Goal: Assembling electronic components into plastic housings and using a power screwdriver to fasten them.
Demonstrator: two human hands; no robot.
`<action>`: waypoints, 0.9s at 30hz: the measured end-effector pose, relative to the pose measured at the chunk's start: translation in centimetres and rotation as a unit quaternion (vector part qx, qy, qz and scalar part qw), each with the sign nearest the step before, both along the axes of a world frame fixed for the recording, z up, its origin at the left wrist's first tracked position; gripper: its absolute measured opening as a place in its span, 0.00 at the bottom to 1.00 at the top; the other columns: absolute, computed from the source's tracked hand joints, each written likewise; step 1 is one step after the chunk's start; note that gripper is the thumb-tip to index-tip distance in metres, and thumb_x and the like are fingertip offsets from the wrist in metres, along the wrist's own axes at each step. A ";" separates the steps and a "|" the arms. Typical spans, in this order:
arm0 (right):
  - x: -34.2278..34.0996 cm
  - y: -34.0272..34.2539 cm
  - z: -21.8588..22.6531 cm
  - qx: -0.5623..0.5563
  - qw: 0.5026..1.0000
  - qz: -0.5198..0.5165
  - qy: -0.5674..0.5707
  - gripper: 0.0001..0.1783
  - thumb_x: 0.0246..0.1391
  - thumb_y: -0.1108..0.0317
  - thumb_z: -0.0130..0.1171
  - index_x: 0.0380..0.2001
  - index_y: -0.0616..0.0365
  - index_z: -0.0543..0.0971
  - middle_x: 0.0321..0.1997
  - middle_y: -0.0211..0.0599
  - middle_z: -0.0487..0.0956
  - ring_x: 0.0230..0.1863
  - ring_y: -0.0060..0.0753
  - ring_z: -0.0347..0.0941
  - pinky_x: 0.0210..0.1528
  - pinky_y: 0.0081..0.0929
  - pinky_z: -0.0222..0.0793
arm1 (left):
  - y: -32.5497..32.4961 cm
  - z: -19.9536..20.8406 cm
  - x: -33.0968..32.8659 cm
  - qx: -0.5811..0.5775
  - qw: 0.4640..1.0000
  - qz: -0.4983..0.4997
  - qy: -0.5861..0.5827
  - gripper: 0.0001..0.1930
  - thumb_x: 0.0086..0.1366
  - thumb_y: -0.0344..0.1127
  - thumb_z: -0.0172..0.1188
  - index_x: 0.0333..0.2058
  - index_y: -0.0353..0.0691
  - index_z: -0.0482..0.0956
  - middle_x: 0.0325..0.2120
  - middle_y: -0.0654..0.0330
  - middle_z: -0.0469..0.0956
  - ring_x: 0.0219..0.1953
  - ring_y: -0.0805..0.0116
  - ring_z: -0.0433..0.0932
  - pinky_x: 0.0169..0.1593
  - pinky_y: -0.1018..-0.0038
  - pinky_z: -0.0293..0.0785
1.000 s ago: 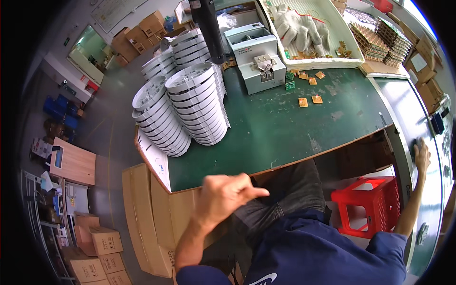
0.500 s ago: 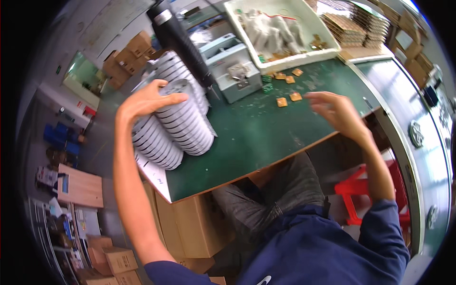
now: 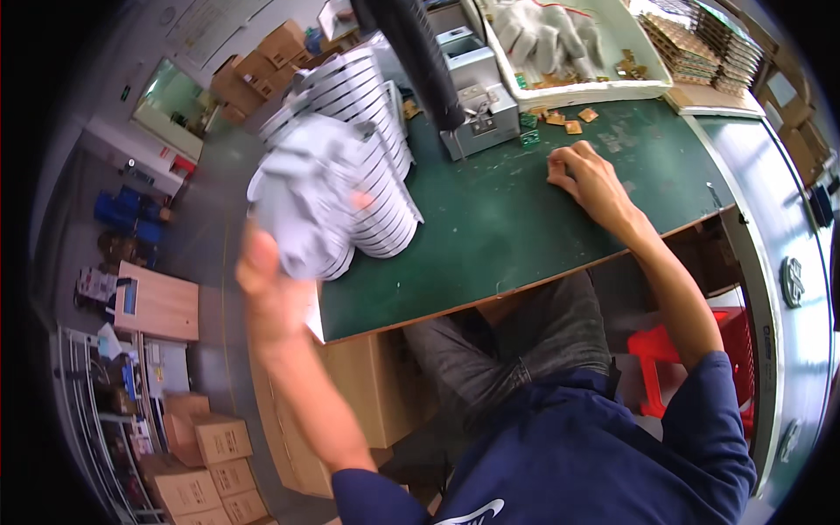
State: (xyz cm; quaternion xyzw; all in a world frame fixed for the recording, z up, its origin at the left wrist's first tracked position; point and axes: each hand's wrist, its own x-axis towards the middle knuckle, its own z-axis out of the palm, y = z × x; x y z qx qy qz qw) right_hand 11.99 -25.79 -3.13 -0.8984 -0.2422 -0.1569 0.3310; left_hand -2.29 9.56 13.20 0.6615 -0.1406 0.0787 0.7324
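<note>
The left hand (image 3: 267,284) is up in the air, off the left edge of the green desk (image 3: 507,219). Its grip is shut on a grey reel (image 3: 306,197) that looks blurry, so its shape is hard to tell. Right behind that grip stand stacks of white reels (image 3: 367,140) with dark stripes, on the left part of the desk.

The right hand (image 3: 591,179) rests on the desk with its fingers curled in. I cannot tell if that grip holds anything. Just past it lie small orange pieces (image 3: 569,122) and small green pieces (image 3: 528,129). Beside those sits a grey machine (image 3: 477,96) with a thick black hose (image 3: 420,52) over it. Farther off is a white tray (image 3: 569,87) with white gloves (image 3: 547,35) inside.
</note>
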 end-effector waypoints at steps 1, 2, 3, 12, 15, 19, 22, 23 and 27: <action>0.0 -0.2 -0.3 0.003 0.998 0.011 -0.062 0.15 0.55 0.72 0.68 0.46 0.60 0.78 0.42 0.45 0.78 0.40 0.51 0.79 0.44 0.39 0.76 | -1.7 -2.0 -0.3 -0.130 0.989 -0.065 0.017 0.54 0.60 0.65 0.65 0.70 0.27 0.56 0.67 0.43 0.65 0.67 0.44 0.68 0.72 0.49 0.60; -0.1 -0.2 -0.5 -0.001 0.998 0.014 -0.059 0.15 0.55 0.72 0.68 0.46 0.60 0.78 0.42 0.45 0.78 0.40 0.51 0.79 0.44 0.39 0.76 | -3.5 -3.3 -1.0 -0.214 0.965 -0.141 0.057 0.54 0.60 0.63 0.66 0.70 0.28 0.55 0.67 0.40 0.63 0.67 0.32 0.65 0.71 0.38 0.59; -0.4 -0.1 -0.1 0.023 1.000 0.012 -0.014 0.16 0.56 0.73 0.68 0.47 0.60 0.77 0.41 0.43 0.78 0.37 0.43 0.79 0.41 0.36 0.76 | -4.8 -5.1 -1.1 -0.233 0.955 -0.146 0.114 0.56 0.59 0.67 0.63 0.73 0.34 0.50 0.71 0.24 0.46 0.69 0.20 0.56 0.68 0.29 0.57; -2.6 0.6 1.3 0.391 0.868 0.071 0.297 0.18 0.66 0.68 0.63 0.53 0.64 0.73 0.40 0.29 0.75 0.35 0.20 0.77 0.37 0.18 0.75 | -7.8 -14.2 0.3 -0.545 0.763 -0.247 0.245 0.49 0.68 0.70 0.51 0.71 0.33 0.56 0.67 0.27 0.57 0.63 0.26 0.67 0.65 0.40 0.70; -2.6 0.4 0.9 0.457 0.803 0.090 0.372 0.20 0.68 0.67 0.61 0.57 0.63 0.72 0.41 0.29 0.75 0.36 0.19 0.77 0.38 0.18 0.76 | -7.7 -14.5 0.3 -0.550 0.761 -0.230 0.257 0.49 0.67 0.72 0.50 0.71 0.33 0.57 0.67 0.28 0.59 0.63 0.27 0.68 0.64 0.41 0.71; -3.1 0.8 0.8 0.546 0.719 0.108 0.416 0.17 0.70 0.67 0.57 0.59 0.60 0.72 0.42 0.31 0.77 0.37 0.20 0.78 0.41 0.19 0.77 | -7.2 -14.4 0.1 -0.523 0.788 -0.196 0.260 0.48 0.67 0.72 0.50 0.69 0.34 0.59 0.65 0.33 0.64 0.61 0.29 0.70 0.63 0.42 0.72; -2.6 0.3 -0.3 0.556 0.695 0.162 0.426 0.17 0.71 0.68 0.56 0.59 0.58 0.72 0.44 0.33 0.79 0.40 0.22 0.79 0.43 0.20 0.78 | -7.0 -14.6 0.0 -0.485 0.820 -0.172 0.253 0.46 0.68 0.71 0.49 0.68 0.34 0.62 0.62 0.36 0.69 0.60 0.33 0.73 0.61 0.44 0.74; -2.4 0.1 -0.4 0.552 0.693 0.188 0.423 0.17 0.71 0.68 0.56 0.59 0.58 0.72 0.45 0.34 0.79 0.41 0.23 0.79 0.44 0.20 0.79 | -6.9 -14.5 0.0 -0.461 0.837 -0.163 0.245 0.45 0.69 0.70 0.49 0.67 0.34 0.64 0.61 0.38 0.71 0.59 0.34 0.74 0.60 0.46 0.75; -3.4 1.3 0.6 0.536 0.725 0.102 0.420 0.18 0.72 0.68 0.55 0.61 0.58 0.71 0.43 0.32 0.79 0.40 0.22 0.78 0.43 0.21 0.78 | -6.9 -14.4 -0.4 -0.440 0.855 -0.146 0.231 0.44 0.69 0.70 0.49 0.66 0.35 0.65 0.60 0.39 0.73 0.57 0.36 0.75 0.59 0.47 0.76</action>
